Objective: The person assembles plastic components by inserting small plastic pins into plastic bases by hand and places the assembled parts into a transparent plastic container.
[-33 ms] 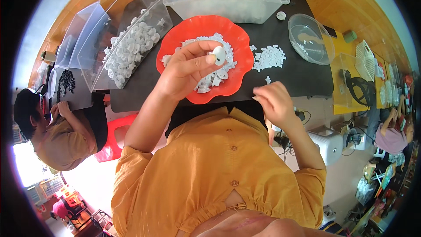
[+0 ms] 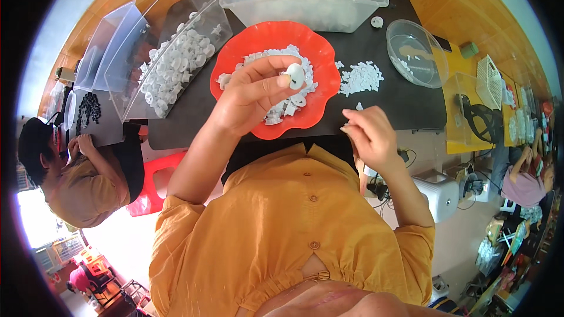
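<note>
Pinched between the thumb and fingers of my left hand (image 2: pixel 252 91) is a small round white plastic part (image 2: pixel 295 75) with a dark spot on its side. That hand is raised over a red scalloped bowl (image 2: pixel 322 97) filled with similar white plastic parts (image 2: pixel 294 101). My right hand (image 2: pixel 371 138) is closed at the front edge of the table, its thumb and fingertips together; whatever they hold, if anything, is too small to make out. Just beyond its fingertips lie a few tiny white pieces (image 2: pixel 359 106), in front of a larger pile of small white pieces (image 2: pixel 361 77).
A clear bin (image 2: pixel 294 13) of white parts stands at the back, and a tilted clear bin (image 2: pixel 132 76) at left. One round part (image 2: pixel 376 22) lies near a clear round tub (image 2: pixel 411 79) on the dark table (image 2: pixel 405 114). A co-worker (image 2: pixel 82 182) sits at left.
My right hand has shifted slightly to the right. My left hand stays almost in place, still pinching the round white part.
</note>
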### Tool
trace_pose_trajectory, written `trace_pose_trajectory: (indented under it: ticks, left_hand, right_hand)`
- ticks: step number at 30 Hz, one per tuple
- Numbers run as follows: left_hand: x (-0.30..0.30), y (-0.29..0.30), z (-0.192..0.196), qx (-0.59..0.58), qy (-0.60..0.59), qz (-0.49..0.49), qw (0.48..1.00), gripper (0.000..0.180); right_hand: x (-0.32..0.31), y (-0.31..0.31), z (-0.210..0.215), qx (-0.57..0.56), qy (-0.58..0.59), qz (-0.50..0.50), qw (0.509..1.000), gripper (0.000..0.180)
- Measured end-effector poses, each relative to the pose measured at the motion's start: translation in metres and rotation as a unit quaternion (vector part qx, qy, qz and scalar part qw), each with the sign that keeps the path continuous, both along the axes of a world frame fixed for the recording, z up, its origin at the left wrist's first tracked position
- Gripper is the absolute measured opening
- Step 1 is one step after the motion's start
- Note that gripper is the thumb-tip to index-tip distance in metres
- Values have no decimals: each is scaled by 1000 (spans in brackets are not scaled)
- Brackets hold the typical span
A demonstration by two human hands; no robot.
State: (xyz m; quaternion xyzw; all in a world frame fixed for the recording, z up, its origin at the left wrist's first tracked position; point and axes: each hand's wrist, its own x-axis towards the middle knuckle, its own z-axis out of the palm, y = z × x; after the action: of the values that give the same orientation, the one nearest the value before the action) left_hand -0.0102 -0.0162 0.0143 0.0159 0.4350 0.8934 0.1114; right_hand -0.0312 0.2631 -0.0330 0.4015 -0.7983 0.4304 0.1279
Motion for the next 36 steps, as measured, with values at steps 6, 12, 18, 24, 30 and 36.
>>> trace_pose_trajectory:
  ticks: [6,12,18,24,30,36]
  left_hand:
    - [14,16,-3,-16,48,2,999,43]
    - [19,24,-2,-67,203,85,973,41]
    - [23,24,-5,-89,220,138,962,40]
    - [19,20,-16,-136,250,177,942,42]
    - [20,17,-15,-211,246,205,924,37]
    - [19,13,-12,-262,254,214,906,37]
  right_hand:
    - [2,-48,42,-277,-218,55,934,14]
    - [-13,-80,38,-387,-276,91,875,15]
    - [-2,-97,50,-384,-399,64,830,12]
    - [-4,-110,44,-352,-279,51,892,9]
    - [-5,-113,44,-300,-222,13,928,8]
    - [-5,-112,41,-322,-276,43,905,8]
